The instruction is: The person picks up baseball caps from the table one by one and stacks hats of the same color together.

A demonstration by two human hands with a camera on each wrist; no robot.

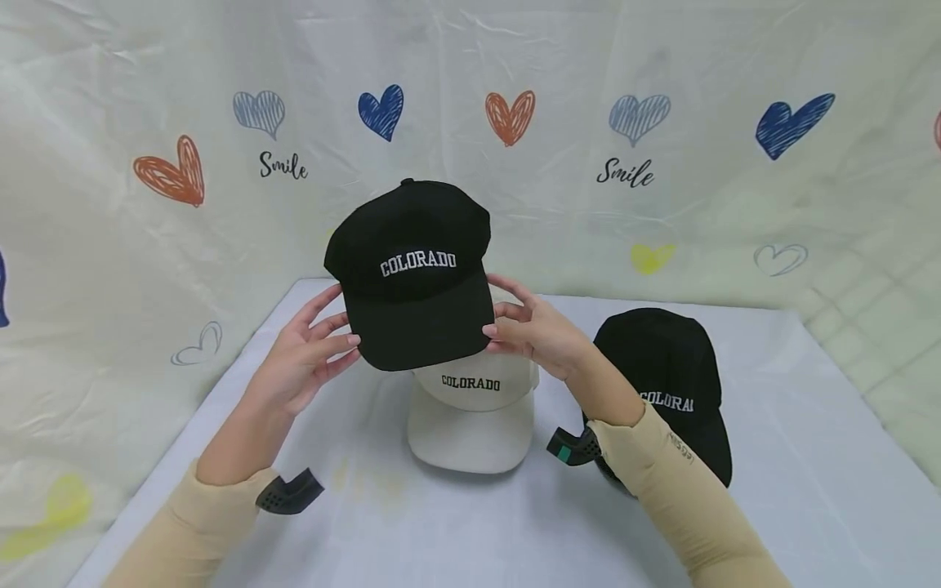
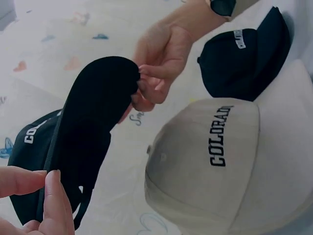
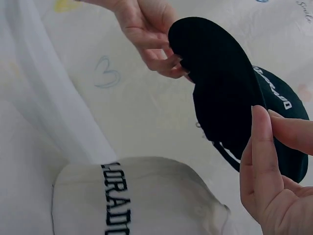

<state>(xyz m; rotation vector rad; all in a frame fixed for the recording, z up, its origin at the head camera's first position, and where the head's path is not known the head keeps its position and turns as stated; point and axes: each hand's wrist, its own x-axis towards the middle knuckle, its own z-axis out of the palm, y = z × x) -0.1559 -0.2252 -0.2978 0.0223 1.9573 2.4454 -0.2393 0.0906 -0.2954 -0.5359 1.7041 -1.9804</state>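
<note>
A black baseball cap (image 1: 412, 229) with white COLORADO lettering is held up in the air, its front facing me and slightly tilted. My left hand (image 1: 305, 351) pinches the left edge of its brim between thumb and fingers. On the opposite side my right hand (image 1: 540, 331) pinches the right edge of the brim. Both wrist views show the underside of the brim (image 2: 93, 98) and the fingers at its edges. Behind and below it, a cream cap (image 1: 470, 425) with dark COLORADO lettering stands on the table, its crown partly hidden by the held cap.
To the right a second black cap (image 1: 662, 351) rests on the table, partly covered by my right forearm. A white cloth covers the table (image 1: 809, 457). Behind it hangs a pale curtain (image 1: 559, 49) printed with hearts and the word Smile.
</note>
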